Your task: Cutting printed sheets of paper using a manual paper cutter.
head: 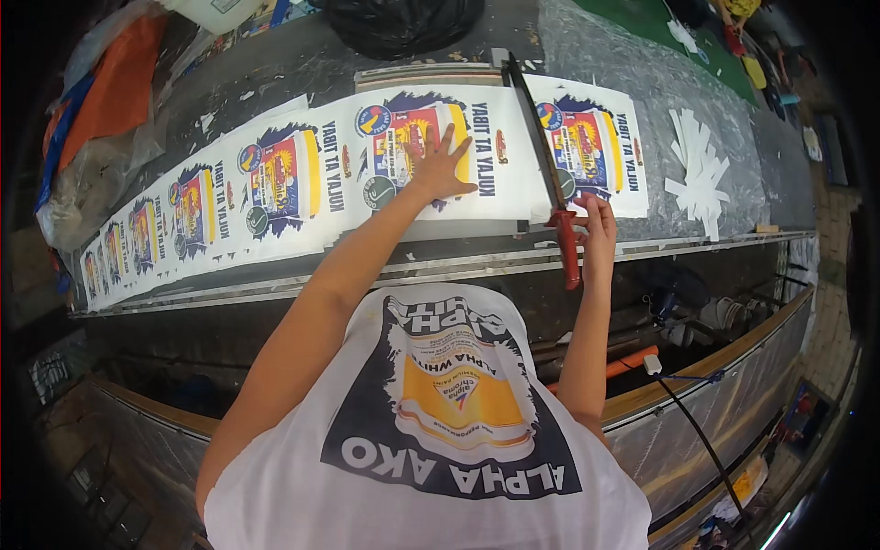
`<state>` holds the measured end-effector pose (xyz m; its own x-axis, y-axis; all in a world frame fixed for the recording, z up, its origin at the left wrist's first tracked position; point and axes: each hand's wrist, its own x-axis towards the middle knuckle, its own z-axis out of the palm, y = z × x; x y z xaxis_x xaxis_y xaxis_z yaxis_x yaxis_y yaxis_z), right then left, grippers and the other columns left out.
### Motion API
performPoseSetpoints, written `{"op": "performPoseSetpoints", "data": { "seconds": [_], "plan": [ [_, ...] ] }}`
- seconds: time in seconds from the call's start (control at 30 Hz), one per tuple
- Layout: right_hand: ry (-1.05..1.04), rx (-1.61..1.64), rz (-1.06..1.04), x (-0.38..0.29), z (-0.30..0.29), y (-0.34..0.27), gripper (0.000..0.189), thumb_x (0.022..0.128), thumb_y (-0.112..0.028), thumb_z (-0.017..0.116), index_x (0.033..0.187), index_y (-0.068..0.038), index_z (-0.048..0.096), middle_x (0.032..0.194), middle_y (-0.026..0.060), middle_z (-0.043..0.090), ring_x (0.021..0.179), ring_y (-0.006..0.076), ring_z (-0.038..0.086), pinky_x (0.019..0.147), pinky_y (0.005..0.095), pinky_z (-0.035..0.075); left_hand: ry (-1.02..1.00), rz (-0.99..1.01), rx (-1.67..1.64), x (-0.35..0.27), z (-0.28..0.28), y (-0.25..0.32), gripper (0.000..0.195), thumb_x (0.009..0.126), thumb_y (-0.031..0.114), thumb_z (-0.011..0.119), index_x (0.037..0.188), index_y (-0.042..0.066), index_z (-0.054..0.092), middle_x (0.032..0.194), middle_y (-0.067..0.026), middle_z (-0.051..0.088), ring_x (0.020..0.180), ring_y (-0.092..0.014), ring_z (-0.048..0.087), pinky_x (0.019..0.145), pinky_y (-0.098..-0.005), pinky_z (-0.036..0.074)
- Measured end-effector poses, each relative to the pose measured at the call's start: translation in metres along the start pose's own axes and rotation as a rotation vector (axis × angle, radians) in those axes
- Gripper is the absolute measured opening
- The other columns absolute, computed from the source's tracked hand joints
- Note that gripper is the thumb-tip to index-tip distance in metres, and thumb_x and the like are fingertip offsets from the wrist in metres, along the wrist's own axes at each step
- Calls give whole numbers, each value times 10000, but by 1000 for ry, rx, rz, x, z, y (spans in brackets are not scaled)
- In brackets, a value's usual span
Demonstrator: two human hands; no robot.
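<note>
A long strip of white printed sheet [282,182], with repeated paint-pail pictures and lettering, runs across the worktable. My left hand [440,161] lies on it, palm down with fingers spread. Under the strip stands a guillotine paper cutter, its base [426,75] showing behind the sheet. The cutter's long dark blade arm [540,137] crosses over the print and ends in a red handle [568,251]. My right hand [599,223] is just right of that handle, fingers bent by the front edge of a printed piece [591,151]. Whether it grips the piece is unclear.
White paper offcuts [698,168] are piled at the right on clear plastic sheeting [636,75]. A black plastic bag [402,24] stands beyond the cutter. Orange and blue plastic material [117,89] is heaped at the far left. A metal edge [227,292] runs along the table's front.
</note>
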<state>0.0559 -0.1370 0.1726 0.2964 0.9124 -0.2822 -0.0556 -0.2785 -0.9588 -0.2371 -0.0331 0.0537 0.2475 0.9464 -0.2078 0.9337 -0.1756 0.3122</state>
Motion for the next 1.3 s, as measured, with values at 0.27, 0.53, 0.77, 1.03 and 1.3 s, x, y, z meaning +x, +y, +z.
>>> {"op": "performPoseSetpoints", "data": {
  "seconds": [0.27, 0.53, 0.77, 1.03, 1.3],
  "plan": [
    [-239, -605, -257, -118, 10, -66, 727, 958, -288, 638, 1559, -71, 290, 1132, 238, 670, 976, 334, 685, 899, 405, 517, -36, -21, 45, -15, -37, 41, 1118, 697, 761, 704, 1614, 379, 191, 1708, -111, 1, 1540, -471, -18, 1047, -867, 66],
    [-288, -957, -211, -117, -12, -51, 768, 927, -191, 572, 1559, 2, 182, 829, 298, 688, 763, 481, 676, 735, 540, 535, -39, -42, 49, -17, -38, 53, 1142, 679, 775, 709, 1615, 382, 186, 1709, -101, -24, 1537, -478, -32, 1046, -869, 66],
    [-165, -1083, -231, -93, -28, 78, 725, 941, -205, 522, 1552, 12, 197, 714, 274, 674, 652, 457, 671, 660, 548, 531, -30, -31, 23, -22, -53, 67, 1151, 673, 767, 716, 1617, 369, 191, 1711, -90, -18, 1536, -480, -36, 1048, -867, 55],
    [-432, -412, -100, -115, -44, -101, 514, 1048, -344, 521, 1490, -83, 479, 609, 48, 589, 503, 111, 507, 531, 316, 446, -31, -70, -5, -26, -56, 69, 1160, 684, 738, 719, 1624, 357, 157, 1710, -105, -38, 1532, -488, -73, 1052, -858, 13],
    [-106, -553, -189, 41, -12, -1, 539, 919, -274, 638, 1381, -8, 559, 955, 180, 713, 570, 226, 677, 554, 350, 539, -20, -48, 14, -25, -66, 80, 1163, 675, 725, 734, 1623, 356, 169, 1712, -100, -24, 1530, -497, -54, 1052, -860, 26]
  ]
}}
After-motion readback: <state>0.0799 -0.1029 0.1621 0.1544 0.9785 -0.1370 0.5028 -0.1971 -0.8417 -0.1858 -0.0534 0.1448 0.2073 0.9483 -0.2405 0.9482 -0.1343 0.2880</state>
